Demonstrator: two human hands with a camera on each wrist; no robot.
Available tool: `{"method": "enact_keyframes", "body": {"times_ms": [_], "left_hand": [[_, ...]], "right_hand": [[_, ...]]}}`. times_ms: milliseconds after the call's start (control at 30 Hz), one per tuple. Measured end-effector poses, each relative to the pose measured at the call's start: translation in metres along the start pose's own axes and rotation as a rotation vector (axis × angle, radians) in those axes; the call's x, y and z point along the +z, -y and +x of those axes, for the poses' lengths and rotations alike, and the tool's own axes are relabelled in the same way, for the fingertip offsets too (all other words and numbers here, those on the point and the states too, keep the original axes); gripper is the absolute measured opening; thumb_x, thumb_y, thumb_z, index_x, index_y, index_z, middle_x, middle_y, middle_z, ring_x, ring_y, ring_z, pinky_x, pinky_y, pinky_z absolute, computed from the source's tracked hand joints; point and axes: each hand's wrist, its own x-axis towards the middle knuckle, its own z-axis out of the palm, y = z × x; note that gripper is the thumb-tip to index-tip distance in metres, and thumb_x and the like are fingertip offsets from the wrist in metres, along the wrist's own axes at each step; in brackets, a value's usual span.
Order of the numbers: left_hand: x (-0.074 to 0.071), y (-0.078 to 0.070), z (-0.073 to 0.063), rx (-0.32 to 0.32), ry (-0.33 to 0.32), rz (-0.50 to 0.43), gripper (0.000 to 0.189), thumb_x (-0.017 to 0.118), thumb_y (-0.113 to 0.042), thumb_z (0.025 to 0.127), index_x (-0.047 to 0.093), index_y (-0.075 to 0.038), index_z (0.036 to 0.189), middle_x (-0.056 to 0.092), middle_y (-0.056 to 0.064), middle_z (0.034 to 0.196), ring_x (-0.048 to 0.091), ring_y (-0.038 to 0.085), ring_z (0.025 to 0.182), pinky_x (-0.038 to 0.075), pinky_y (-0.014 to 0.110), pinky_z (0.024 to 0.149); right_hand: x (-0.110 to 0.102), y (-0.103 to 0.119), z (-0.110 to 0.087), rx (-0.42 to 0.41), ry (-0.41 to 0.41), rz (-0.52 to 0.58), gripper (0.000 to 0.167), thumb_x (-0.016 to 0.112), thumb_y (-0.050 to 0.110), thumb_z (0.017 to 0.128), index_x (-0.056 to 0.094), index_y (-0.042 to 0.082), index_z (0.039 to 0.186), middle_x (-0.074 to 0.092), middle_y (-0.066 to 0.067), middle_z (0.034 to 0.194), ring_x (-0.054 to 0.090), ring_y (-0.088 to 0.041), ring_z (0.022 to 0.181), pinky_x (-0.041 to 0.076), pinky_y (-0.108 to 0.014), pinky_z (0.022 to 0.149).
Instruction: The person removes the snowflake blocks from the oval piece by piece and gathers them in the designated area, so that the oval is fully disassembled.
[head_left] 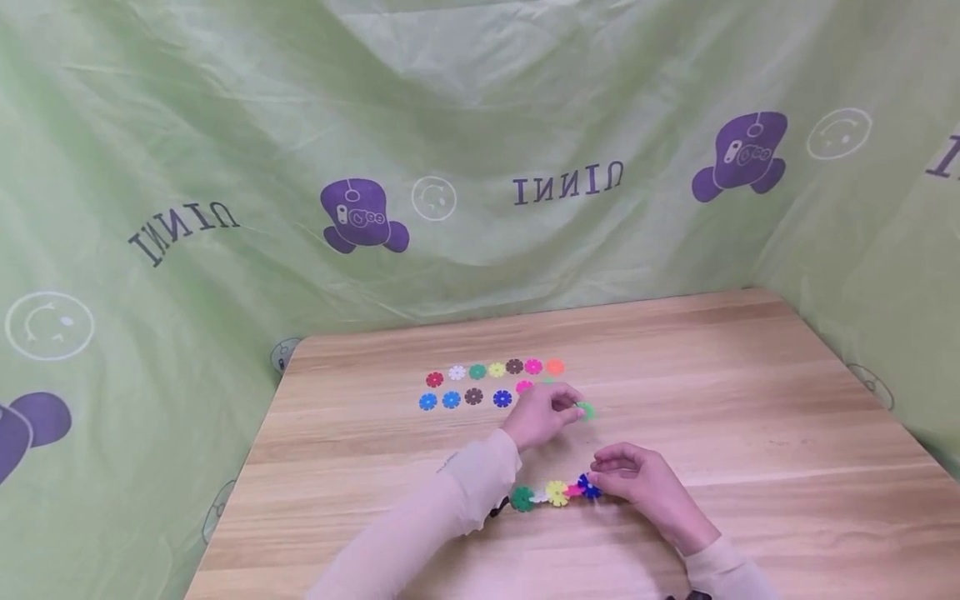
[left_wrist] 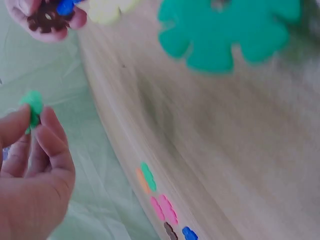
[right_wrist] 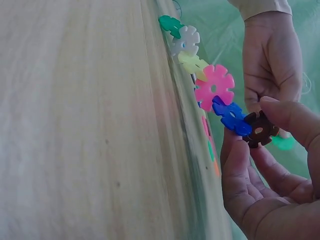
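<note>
Green and unjoined, a snowflake disc (head_left: 588, 410) sat pinched in the left hand (head_left: 542, 417) beyond the six-disc chain (head_left: 557, 493), whose brown end disc (right_wrist: 253, 138) the right hand (head_left: 647, 485) pinched, while two unlinked rows (head_left: 474, 396) lay on the table (head_left: 337, 500).

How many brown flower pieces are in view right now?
3: one brown piece lies in the far row, another in the nearer row, and the right hand pinches the third at the end of the chain. The left hand may hide others.
</note>
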Motion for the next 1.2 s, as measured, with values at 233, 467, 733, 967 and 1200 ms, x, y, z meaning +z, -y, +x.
{"method": "enact_keyframes", "body": {"times_ms": [233, 467, 733, 967, 1200], "left_hand": [[-0.007, 0.01, 0.027, -0.009, -0.053, 0.129, 0.015, 0.072, -0.019, 0.09, 0.074, -0.015, 0.104, 0.068, -0.002, 0.092, 0.06, 0.01, 0.084, 0.052, 0.023, 0.073], [-0.002, 0.024, 0.044, -0.05, -0.081, 0.206, 0.011, 0.076, -0.014, 0.086, 0.074, -0.01, 0.096, 0.069, 0.0, 0.086, 0.06, 0.01, 0.079, 0.052, 0.021, 0.071], [-0.001, 0.025, 0.062, -0.071, -0.124, 0.232, 0.013, 0.075, -0.01, 0.086, 0.072, -0.007, 0.098, 0.072, 0.004, 0.092, 0.065, 0.014, 0.084, 0.055, 0.024, 0.076], [-0.008, 0.026, 0.07, -0.09, -0.142, 0.225, 0.014, 0.073, -0.01, 0.087, 0.072, -0.006, 0.101, 0.073, 0.005, 0.095, 0.066, 0.017, 0.09, 0.056, 0.028, 0.083], [-0.009, 0.015, 0.062, -0.018, 0.08, 0.172, 0.019, 0.073, -0.023, 0.09, 0.074, -0.011, 0.105, 0.074, 0.0, 0.1, 0.065, 0.011, 0.091, 0.055, 0.025, 0.086]], "right_hand": [[0.001, 0.001, 0.001, -0.065, 0.071, 0.03, 0.05, 0.077, 0.016, 0.084, 0.056, -0.011, 0.121, 0.068, -0.019, 0.11, 0.07, -0.02, 0.092, 0.06, -0.029, 0.074], [0.008, -0.003, -0.002, -0.068, 0.118, 0.031, 0.049, 0.077, 0.018, 0.086, 0.056, -0.008, 0.122, 0.07, -0.011, 0.097, 0.067, -0.016, 0.083, 0.058, -0.027, 0.07], [0.001, 0.0, 0.0, -0.057, 0.129, 0.025, 0.052, 0.075, 0.022, 0.088, 0.054, -0.007, 0.125, 0.071, -0.009, 0.09, 0.066, -0.018, 0.076, 0.057, -0.029, 0.065], [-0.005, -0.003, 0.003, -0.057, 0.118, 0.006, 0.052, 0.075, 0.021, 0.087, 0.054, -0.007, 0.125, 0.07, -0.009, 0.091, 0.067, -0.019, 0.077, 0.057, -0.029, 0.065], [-0.013, -0.009, 0.003, -0.056, 0.104, 0.031, 0.055, 0.077, 0.016, 0.085, 0.051, -0.009, 0.126, 0.07, -0.011, 0.092, 0.068, -0.02, 0.077, 0.059, -0.031, 0.066]]}}
